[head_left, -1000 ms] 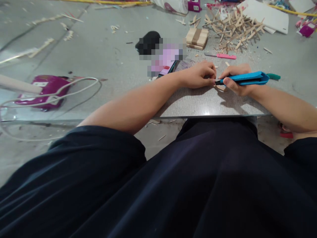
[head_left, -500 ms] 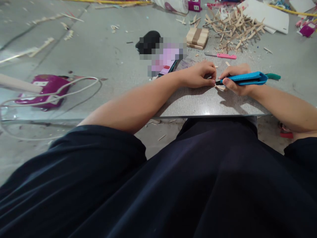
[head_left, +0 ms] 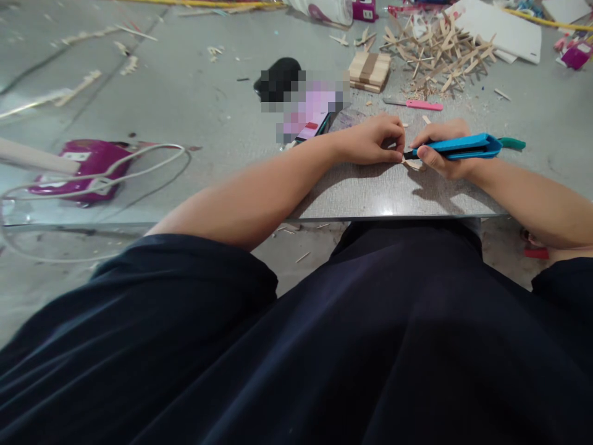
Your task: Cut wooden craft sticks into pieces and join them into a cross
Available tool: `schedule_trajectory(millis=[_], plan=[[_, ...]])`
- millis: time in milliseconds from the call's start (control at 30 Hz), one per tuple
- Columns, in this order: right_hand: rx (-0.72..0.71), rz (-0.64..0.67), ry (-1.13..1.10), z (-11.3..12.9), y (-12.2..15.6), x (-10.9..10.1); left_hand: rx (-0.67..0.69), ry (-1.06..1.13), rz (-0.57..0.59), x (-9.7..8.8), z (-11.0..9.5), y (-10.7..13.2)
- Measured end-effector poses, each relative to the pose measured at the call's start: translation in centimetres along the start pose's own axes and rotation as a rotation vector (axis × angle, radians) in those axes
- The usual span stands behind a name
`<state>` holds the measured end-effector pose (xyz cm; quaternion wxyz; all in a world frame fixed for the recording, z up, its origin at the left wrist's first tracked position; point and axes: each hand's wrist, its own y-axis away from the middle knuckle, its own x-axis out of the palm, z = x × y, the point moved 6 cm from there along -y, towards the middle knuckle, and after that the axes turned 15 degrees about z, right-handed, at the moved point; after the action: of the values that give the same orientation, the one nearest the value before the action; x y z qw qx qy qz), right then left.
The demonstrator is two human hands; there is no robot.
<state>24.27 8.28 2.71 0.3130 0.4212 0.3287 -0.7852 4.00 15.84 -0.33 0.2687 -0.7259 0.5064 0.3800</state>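
Note:
My right hand point(head_left: 445, 148) is wrapped round a blue-handled tool point(head_left: 463, 147) with a narrow black tip and a green end; its exact kind is unclear. The black tip points left, towards the fingertips of my left hand point(head_left: 377, 141). My left fingers are pinched together low over the table, right at a small pale wooden piece point(head_left: 414, 165). How much of that piece lies between the fingers is hidden. Just beyond both hands lies a pink-handled craft knife point(head_left: 424, 105), its blade to the left.
A banded stack of craft sticks point(head_left: 369, 71) stands near a heap of wooden pieces point(head_left: 442, 55). A phone point(head_left: 315, 114), partly blurred out, and a black mouse-like object point(head_left: 280, 77) lie left of them. A purple power strip point(head_left: 88, 170) with a white cable sits far left. The table edge point(head_left: 370, 218) runs before my body.

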Motion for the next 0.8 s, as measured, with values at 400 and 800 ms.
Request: schedule_trajectory(millis=[400,800], plan=[[0.098,0.051,-0.011,-0.48,0.31,-0.08,-0.017,0.007,0.010,0.02,0.33,-0.22],[0.073,0.048,-0.050,-0.19,0.11,0.10,-0.003,0.002,0.005,0.03,0.22,-0.14]])
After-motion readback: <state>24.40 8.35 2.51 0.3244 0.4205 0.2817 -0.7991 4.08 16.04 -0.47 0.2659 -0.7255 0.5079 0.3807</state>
